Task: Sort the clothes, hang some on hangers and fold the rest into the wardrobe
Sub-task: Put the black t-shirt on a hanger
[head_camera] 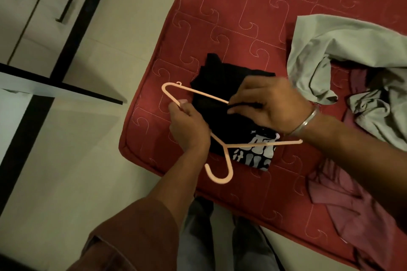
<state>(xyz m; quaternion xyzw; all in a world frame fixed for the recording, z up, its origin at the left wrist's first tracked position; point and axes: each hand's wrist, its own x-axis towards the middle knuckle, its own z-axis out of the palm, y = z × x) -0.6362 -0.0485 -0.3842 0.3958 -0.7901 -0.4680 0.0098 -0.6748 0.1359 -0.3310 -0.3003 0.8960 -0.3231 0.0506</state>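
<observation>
Peach plastic hanger (199,94) is pinched in the left hand (189,127), fingers closed around one sloping arm of it, mid-frame. Hook end curls down toward the lower centre of the frame, off the edge of the bed; the far corner of the hanger points to the upper left.

Right hand (268,103) is just right of it, palm down, fingers curled and closed on a fold of the black t-shirt (220,77) right beside the hanger's upper bar. Metal bangle (306,121) on that wrist. The hanger's other long bar runs under the right wrist and sticks out to the right.

Black t-shirt lies folded on the red mattress (220,17), near its lower-left corner, directly under both hands. White skeleton-style print shows on the shirt's lower-right part, below the hanger bar.

Further out:
- grey-green garment (343,50), crumpled, upper right of the frame, on the mattress
- dusty-pink garment (343,200), loosely spread, lower right, partly under the grey-green one
- both well apart from the black shirt, not touching it

Brown sleeve (123,233) on the left arm at bottom centre; grey trousers visible below the hands.

Wardrobe (39,6) with pale doors, dark frame and dark bar handles at upper left. One door stands open at mid-left, edge toward the bed. Pale floor (88,182) between wardrobe and mattress.
</observation>
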